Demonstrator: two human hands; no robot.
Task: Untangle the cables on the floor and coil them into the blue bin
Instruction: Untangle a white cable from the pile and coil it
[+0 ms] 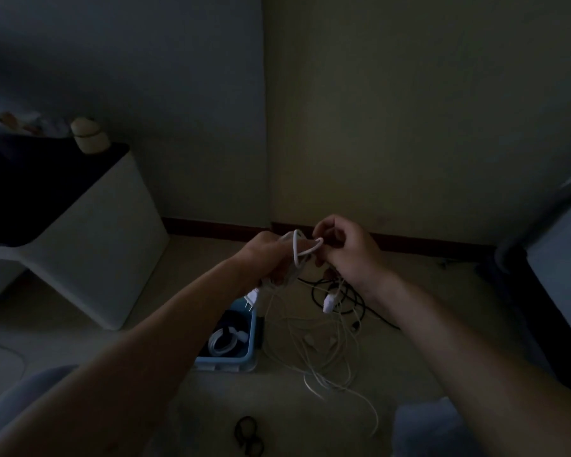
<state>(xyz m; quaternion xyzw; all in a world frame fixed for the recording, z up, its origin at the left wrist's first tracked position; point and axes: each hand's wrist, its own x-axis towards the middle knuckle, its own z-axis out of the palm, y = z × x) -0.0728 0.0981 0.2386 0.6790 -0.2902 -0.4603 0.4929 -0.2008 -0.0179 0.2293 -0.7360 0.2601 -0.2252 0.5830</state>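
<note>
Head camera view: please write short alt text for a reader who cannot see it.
In a dim room, a left hand and right hand hold up a loop of thin white cable, its tangled rest hanging to the floor. Below stands a blue plastic bin holding one coiled white cable; a thin black cable lies on the floor nearby.

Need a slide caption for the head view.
Left hand and right hand grip a white cable loop; one coil lies in the blue bin.

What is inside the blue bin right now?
A coiled white cable lies in the blue bin; the left forearm covers its left part, so anything there is hidden.
</note>
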